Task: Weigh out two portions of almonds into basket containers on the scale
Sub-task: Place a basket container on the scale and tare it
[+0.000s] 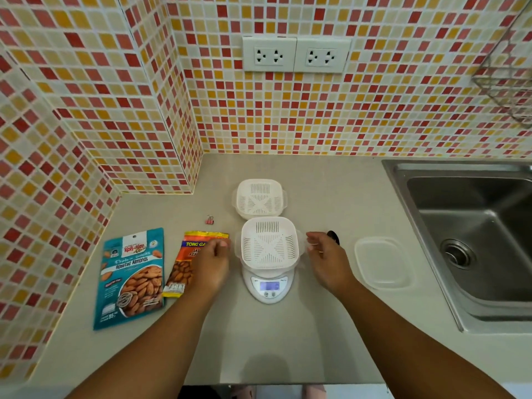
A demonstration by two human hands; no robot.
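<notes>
A white slotted basket container [269,243] sits on the white digital scale [269,286], whose display is lit. A second white basket container [260,197] stands empty on the counter just behind it. My left hand [213,262] hovers just left of the basket on the scale, fingers loosely curled and holding nothing, over an orange almond bag [187,263]. My right hand [325,260] hovers just right of that basket, fingers apart and empty. A teal bag of roasted almonds [133,279] lies flat at the left.
A clear plastic lid [381,263] lies right of the scale. A small dark object [334,237] shows behind my right hand. A pink binder clip [210,219] lies near the bags. A steel sink [472,234] fills the right side; tiled walls bound the left and back.
</notes>
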